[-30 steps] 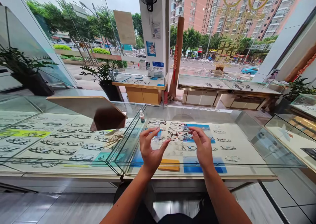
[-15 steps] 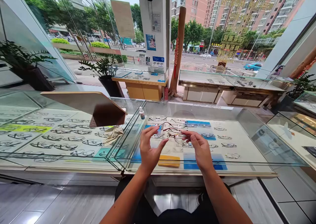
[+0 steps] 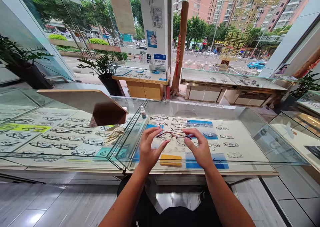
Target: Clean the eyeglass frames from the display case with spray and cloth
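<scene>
1. Head view: red-rimmed eyeglasses (image 3: 173, 136) are held up above the near glass display case (image 3: 252, 147)
2. Right hand (image 3: 202, 151): thumb and fingers pinch their right end
3. Left hand (image 3: 148, 151): thumb and forefinger spread at the left end; cannot tell whether they grip
4. White bottle (image 3: 143, 112), case's far left: label unreadable
5. Far right window: gold Chinese lettering (image 3: 236, 40), partly boxed

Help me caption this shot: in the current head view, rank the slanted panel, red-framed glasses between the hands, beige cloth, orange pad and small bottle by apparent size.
Slanted panel
Red-framed glasses, by overall outline
Beige cloth and orange pad: too alike to rank
Small bottle
</scene>
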A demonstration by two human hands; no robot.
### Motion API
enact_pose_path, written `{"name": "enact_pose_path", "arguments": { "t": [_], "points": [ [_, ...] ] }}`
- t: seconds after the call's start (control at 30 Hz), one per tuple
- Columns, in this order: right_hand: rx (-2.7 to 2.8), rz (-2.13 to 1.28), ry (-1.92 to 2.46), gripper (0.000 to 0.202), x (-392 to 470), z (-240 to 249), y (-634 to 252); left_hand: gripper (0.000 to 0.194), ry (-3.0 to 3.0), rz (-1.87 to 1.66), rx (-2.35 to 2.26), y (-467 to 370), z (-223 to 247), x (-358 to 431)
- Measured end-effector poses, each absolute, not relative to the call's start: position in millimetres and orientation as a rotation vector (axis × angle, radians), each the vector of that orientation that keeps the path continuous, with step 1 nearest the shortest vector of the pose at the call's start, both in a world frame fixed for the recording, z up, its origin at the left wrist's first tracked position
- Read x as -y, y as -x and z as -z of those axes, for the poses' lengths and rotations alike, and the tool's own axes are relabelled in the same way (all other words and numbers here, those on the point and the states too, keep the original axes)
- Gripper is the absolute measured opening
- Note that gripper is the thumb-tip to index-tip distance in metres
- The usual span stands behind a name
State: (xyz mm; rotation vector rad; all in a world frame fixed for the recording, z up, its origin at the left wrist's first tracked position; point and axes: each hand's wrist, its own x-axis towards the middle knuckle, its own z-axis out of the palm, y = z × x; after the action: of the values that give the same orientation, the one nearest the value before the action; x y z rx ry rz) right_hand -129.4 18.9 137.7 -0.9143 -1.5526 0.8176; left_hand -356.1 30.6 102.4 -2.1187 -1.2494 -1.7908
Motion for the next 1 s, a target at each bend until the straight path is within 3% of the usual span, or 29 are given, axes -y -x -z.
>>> {"name": "enact_pose_path", "arguments": {
  "t": [0.13, 0.27, 0.7, 1.0],
  "points": [
    [1.836, -0.576, 0.952, 0.017, -20, -143, 132, 0.050, 2.236, 1.613, 1.184, 360, -107, -26],
    [1.909, -0.548, 0.971, 0.012, -23, -138, 137, 0.052, 2.272, 1.543, 1.197, 363, -109, -20],
    [1.884, -0.937, 0.896, 0.013, -29, -134, 137, 0.042, 2.446, 1.604, 1.278, 371, -117, -12],
    [1.753, -1.186, 0.817, 0.014, -34, -129, 141, 0.040, 2.620, 1.859, 1.332, 370, -111, -14]
  ]
}}
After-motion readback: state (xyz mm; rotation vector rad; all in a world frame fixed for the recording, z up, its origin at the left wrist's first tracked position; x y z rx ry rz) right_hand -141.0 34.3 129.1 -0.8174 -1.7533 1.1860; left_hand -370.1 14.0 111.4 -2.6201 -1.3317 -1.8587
